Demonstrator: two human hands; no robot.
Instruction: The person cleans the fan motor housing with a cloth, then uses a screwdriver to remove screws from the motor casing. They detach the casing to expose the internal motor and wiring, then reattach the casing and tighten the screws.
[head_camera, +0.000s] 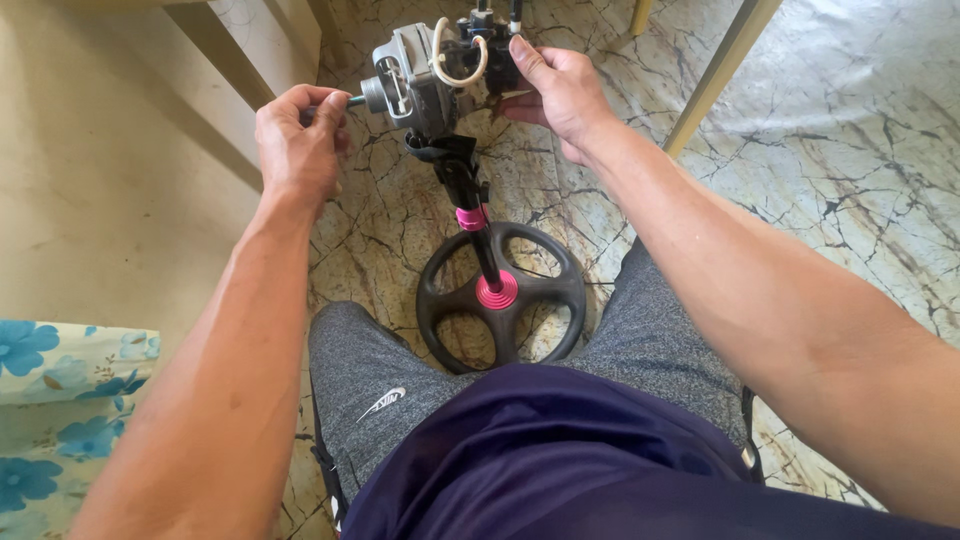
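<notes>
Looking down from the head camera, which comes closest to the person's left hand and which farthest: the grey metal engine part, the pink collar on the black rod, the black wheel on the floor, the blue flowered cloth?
From the left hand:
1. Grey metal engine part, just right of it, its stub at the fingertips.
2. Pink collar, lower right on the rod.
3. Black wheel, below that, on the floor between the knees.
4. Blue flowered cloth, far lower left.

Grey metal engine part, pink-collared black stand, cracked-marble floor, blue-flowered cloth.

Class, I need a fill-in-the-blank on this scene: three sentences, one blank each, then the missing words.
1. The left hand turns a tool at the grey ____.
2. The ring base on the floor is coloured ____.
3. The collar at the ring's hub is ____.

Missing words: motor; black; pink
</notes>
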